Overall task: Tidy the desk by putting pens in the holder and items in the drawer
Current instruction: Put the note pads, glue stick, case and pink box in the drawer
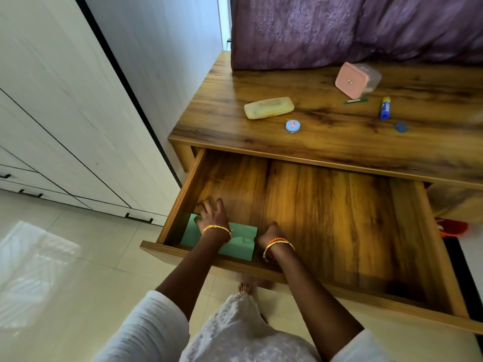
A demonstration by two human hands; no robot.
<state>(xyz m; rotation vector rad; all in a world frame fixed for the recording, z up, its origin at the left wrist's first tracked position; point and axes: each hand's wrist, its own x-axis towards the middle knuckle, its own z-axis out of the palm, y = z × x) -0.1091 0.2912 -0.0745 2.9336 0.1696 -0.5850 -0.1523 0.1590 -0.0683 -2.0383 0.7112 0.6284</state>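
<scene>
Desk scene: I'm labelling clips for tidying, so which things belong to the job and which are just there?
Job: drawer, green box, both hands, yellow case, pink-lidded jar, small tin, glue stick, blue cap, green strip.
Not: curtain, wardrobe, red thing on floor.

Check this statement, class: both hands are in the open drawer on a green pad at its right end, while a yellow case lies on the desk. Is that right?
Not quite. The head view shows the green pad at the left end of the drawer, not the right. Both the left hand and right hand are on it, and the yellow case lies on the desk.
</scene>
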